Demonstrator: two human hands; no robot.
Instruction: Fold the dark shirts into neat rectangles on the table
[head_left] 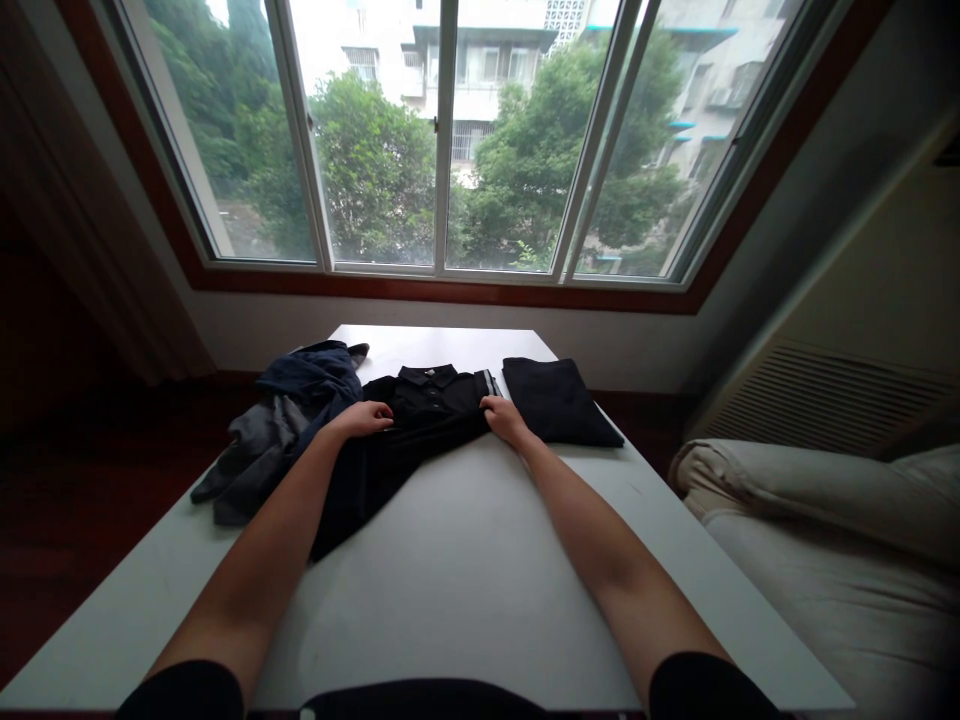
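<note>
A black collared shirt (424,410) lies partly folded on the white table (465,560), its collar at the far side and a sleeve with pale stripes at the right. My left hand (364,418) pinches the shirt's fabric left of the collar. At the striped sleeve, my right hand (504,415) grips the cloth between thumb and fingers. The near part of the shirt trails toward me on the left, under my left forearm.
A neatly folded dark garment (559,402) rests on the table's right side. Crumpled blue and grey clothes (292,420) are heaped at the left. Beyond the table is a window (442,270); a pale sofa (825,510) stands at the right.
</note>
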